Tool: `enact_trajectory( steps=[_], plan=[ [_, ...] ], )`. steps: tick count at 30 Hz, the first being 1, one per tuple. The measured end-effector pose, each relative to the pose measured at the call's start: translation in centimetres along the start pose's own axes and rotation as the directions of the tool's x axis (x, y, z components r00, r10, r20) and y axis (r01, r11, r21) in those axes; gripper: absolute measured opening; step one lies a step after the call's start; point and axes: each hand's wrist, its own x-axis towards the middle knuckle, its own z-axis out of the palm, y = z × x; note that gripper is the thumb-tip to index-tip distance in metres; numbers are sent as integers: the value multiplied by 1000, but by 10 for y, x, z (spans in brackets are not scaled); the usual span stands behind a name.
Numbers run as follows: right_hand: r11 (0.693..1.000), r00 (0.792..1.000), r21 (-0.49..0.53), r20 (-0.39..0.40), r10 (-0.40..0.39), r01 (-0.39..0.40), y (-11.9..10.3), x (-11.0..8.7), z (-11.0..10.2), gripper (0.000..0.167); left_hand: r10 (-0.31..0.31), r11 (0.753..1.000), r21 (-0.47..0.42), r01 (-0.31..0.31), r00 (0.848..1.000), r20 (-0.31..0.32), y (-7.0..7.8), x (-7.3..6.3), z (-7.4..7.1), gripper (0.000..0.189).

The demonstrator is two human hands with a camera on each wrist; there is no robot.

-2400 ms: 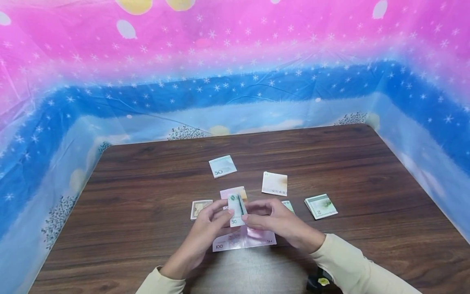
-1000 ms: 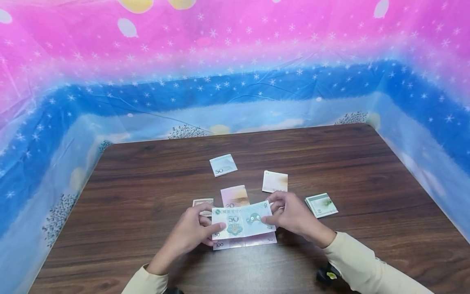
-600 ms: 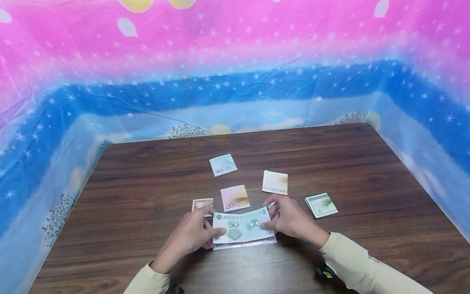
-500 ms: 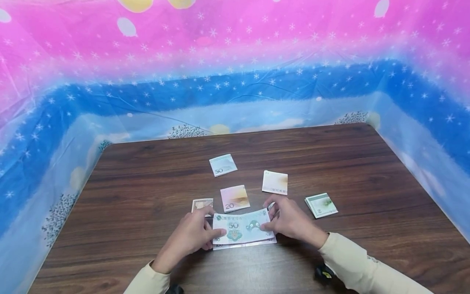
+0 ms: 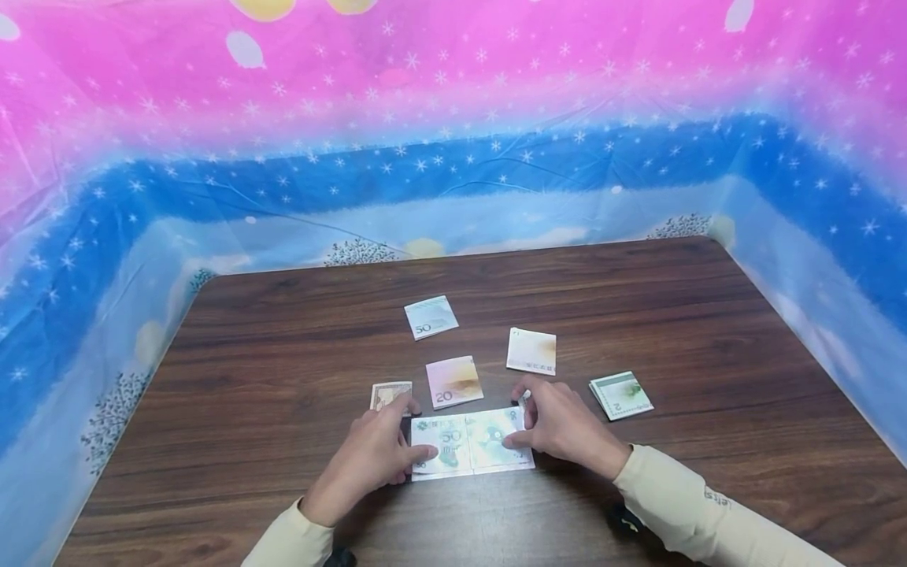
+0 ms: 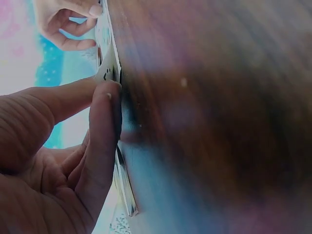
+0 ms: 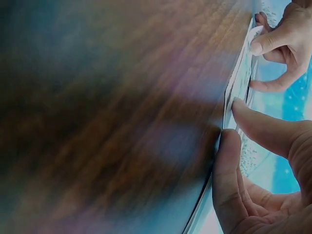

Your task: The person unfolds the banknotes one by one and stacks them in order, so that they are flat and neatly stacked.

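An unfolded 50 banknote (image 5: 489,449) lies almost flat over a pink 100 banknote (image 5: 439,476), of which only a thin strip shows along the near edge. My left hand (image 5: 375,445) pinches the left end of the 50, thumb on top and fingers at its edge. At the right end, my right hand (image 5: 567,421) holds it the same way. In the left wrist view the left thumb and a finger (image 6: 103,129) meet at the note's end, low over the table. The right wrist view has the right thumb (image 7: 258,124) pressing on the paper.
Beyond the hands lie folded banknotes: a 50 (image 5: 431,318), a 20 (image 5: 453,383), a pale yellowish one (image 5: 531,351) and a green one (image 5: 620,395). A brownish note (image 5: 386,392) sits partly behind the left hand. A printed curtain (image 5: 453,173) surrounds the wooden table (image 5: 283,339).
The 50 banknote was folded between both hands, then was opened out. Both hands have lowered it toward me onto the 100 banknote, uncovering the folded 20 behind.
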Motion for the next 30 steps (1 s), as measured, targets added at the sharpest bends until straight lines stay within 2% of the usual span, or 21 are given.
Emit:
enact_trajectory(
  steps=[5, 10, 13, 17, 21, 24, 30],
  plan=[
    [1000, 1000, -12, -8, -18, 18, 0, 0, -1, 50, 16, 1000, 17, -16, 1000, -8, 2, -1, -3, 60],
    [999, 999, -4, -31, -39, 39, -5, 8, -12, 44, 8, 999, 48, -7, 1000, -27, 9, -1, -14, 51],
    [999, 999, 27, -32, -34, 35, -9, 17, -20, 42, -10, 996, 83, 16, 998, -65, 13, 4, -26, 45],
    [989, 1000, 149, -16, -4, 6, -10, 37, -29, 40, -14, 989, 145, 29, 995, -101, 16, 19, -44, 46],
    [962, 998, 268, -23, 53, -45, -11, 60, -32, 39, 60, 980, 198, -31, 988, -143, 16, 41, -56, 44],
    [933, 994, 345, -4, 110, -102, -12, 76, -31, 43, 104, 973, 222, -66, 981, -161, 14, 58, -59, 40],
    [844, 975, 489, 65, 215, -219, -9, 102, -22, 49, 114, 963, 261, -74, 983, -143, 11, 80, -55, 43]
  ],
)
